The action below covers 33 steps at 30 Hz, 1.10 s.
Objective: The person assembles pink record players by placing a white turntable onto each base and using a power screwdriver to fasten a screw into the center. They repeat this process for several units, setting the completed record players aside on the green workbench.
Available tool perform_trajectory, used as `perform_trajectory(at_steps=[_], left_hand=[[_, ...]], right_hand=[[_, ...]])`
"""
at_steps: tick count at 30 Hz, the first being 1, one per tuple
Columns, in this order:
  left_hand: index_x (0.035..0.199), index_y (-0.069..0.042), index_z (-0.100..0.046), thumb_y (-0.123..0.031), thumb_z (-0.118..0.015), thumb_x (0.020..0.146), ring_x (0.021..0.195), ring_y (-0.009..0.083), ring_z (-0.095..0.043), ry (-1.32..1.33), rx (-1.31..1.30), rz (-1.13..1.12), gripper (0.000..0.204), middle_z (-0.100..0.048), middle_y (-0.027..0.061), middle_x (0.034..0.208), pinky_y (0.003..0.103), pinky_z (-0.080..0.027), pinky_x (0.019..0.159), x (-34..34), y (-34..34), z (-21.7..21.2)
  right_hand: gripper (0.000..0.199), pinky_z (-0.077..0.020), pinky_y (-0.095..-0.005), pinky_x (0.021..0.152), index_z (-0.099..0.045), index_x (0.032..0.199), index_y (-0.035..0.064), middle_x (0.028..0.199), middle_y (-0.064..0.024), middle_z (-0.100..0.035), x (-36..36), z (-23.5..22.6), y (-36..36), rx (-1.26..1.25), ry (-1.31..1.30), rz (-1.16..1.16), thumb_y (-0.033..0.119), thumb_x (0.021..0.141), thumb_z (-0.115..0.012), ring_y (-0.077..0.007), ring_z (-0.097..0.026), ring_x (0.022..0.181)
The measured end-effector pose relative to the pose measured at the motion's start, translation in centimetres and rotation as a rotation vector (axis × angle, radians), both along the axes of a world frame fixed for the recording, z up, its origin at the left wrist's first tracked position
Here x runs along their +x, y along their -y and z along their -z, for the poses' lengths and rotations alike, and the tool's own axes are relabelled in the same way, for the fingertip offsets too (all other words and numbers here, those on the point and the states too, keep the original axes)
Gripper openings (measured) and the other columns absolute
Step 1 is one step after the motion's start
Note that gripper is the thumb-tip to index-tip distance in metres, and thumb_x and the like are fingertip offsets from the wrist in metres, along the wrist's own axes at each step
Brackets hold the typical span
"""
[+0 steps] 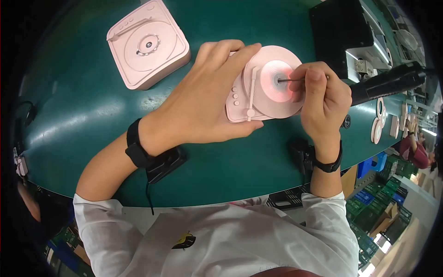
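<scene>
My left hand is wrapped around a small pink device shaped like a record player, fingers at its far side and thumb along its near edge. A round ribbed disc with a pale centre sits on it, and a pink tone arm lies alongside. My right hand pinches a thin dark metal rod, its tip at the disc's centre; a reddish glow falls beside the fingers. Behind the right hand a black cylindrical tool reaches to the upper right; I cannot tell whether the hand touches it.
A second pink record-player-shaped device, without a disc, stands at the far left of the green table. A black box-like machine is at the far right. Pink rings lie near the right edge. Crates stand below; another person is beyond.
</scene>
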State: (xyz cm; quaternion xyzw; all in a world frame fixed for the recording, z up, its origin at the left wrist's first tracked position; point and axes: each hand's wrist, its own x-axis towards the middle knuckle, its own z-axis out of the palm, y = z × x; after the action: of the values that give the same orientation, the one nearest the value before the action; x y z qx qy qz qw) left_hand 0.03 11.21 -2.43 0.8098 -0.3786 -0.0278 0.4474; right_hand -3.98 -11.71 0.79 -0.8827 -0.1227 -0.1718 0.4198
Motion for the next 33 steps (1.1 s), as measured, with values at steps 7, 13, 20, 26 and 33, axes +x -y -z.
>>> perform_trajectory(at_steps=[7, 13, 20, 26, 33], left_hand=[[0.155, -0.006, -0.04, -0.025, -0.092, 0.064, 0.133, 0.0423, -0.043, 0.024, -0.06, 0.002, 0.107, -0.045, 0.0214, 0.145, 0.05, -0.04, 0.112, -0.1, -0.4, 0.6], [0.155, -0.007, -0.04, -0.024, -0.092, 0.063, 0.134, 0.0414, -0.043, -0.013, -0.078, 0.02, 0.107, -0.044, 0.0205, 0.145, 0.049, -0.04, 0.113, -0.1, -0.9, 0.8], [0.156, -0.007, -0.039, -0.022, -0.092, 0.063, 0.135, 0.0408, -0.043, -0.011, -0.068, 0.031, 0.108, -0.044, 0.0197, 0.146, 0.048, -0.04, 0.113, 0.0, -1.4, 0.9], [0.155, -0.006, -0.041, -0.023, -0.092, 0.063, 0.134, 0.0404, -0.045, -0.012, -0.066, 0.102, 0.106, -0.046, 0.0199, 0.145, 0.048, -0.04, 0.113, 0.6, -1.5, 0.6], [0.154, -0.006, -0.044, -0.023, -0.092, 0.063, 0.134, 0.04, -0.046, -0.032, -0.071, 0.147, 0.104, -0.047, 0.0205, 0.144, 0.048, -0.039, 0.114, 0.9, -1.2, 0.4]], right_hand=[[0.032, -0.0483, -0.0263, 0.055, -0.066, 0.085, -0.0009, 0.072, -0.0074, -0.068, 0.2, -0.2, -0.7, -0.107, 0.074, -0.015, 0.018, 0.109, -0.055, -0.0163, -0.063, 0.057], [0.035, -0.0486, -0.0271, 0.058, -0.061, 0.083, -0.0012, 0.075, -0.0082, -0.067, 1.0, -0.9, -0.1, -0.096, 0.021, -0.192, 0.019, 0.11, -0.052, -0.018, -0.06, 0.06], [0.047, -0.039, -0.0245, 0.057, -0.062, 0.085, -0.0047, 0.079, -0.0102, -0.065, 1.2, -0.2, 0.1, -0.056, 0.026, -0.239, 0.026, 0.114, -0.041, -0.013, -0.055, 0.066], [0.036, -0.045, -0.0271, 0.056, -0.064, 0.084, -0.0042, 0.077, -0.0106, -0.067, 0.6, 0.1, 0.8, 0.01, 0.174, -0.181, 0.018, 0.11, -0.052, -0.016, -0.058, 0.061], [0.039, -0.0414, -0.0257, 0.052, -0.064, 0.082, -0.0051, 0.072, -0.0121, -0.066, 0.6, 0.3, 0.4, 0.019, 0.299, -0.213, 0.018, 0.11, -0.05, -0.0147, -0.055, 0.058]])
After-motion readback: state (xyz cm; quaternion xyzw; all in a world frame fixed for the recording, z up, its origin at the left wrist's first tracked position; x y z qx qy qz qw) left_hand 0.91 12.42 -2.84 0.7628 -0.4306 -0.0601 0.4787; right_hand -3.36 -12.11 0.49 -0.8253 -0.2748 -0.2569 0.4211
